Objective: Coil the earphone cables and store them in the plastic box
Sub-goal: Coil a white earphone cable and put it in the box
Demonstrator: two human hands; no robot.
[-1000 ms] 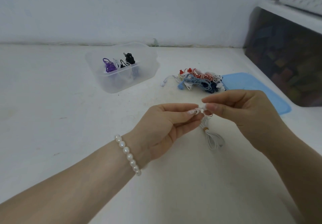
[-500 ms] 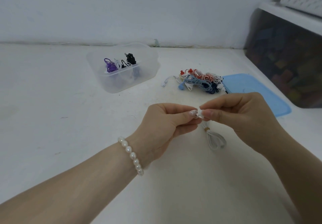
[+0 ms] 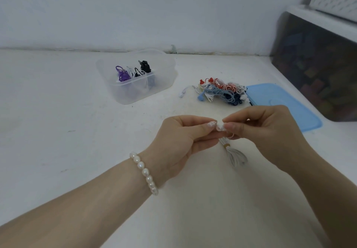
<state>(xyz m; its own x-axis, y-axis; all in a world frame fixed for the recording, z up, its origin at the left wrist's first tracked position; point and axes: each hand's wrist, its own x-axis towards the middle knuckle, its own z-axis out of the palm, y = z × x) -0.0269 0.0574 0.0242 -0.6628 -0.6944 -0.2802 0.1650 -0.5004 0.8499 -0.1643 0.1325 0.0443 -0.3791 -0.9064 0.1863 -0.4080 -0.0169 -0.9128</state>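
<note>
- Head view, centre of the frame: the left hand (image 3: pixel 185 137) and right hand (image 3: pixel 264 130) both pinch the top of a white earphone bundle (image 3: pixel 234 154), grip clenched on its earbud end; the coil hangs below, above the counter (image 3: pixel 58 132).
- A thin tie binds it near the top; if the pinch slackens, the loops could likely spring apart.
- The plastic box (image 3: pixel 164 81) sits upper left, well apart; a dropped bundle could tangle with the loose earphone pile (image 3: pixel 222 92) upper right.
</note>
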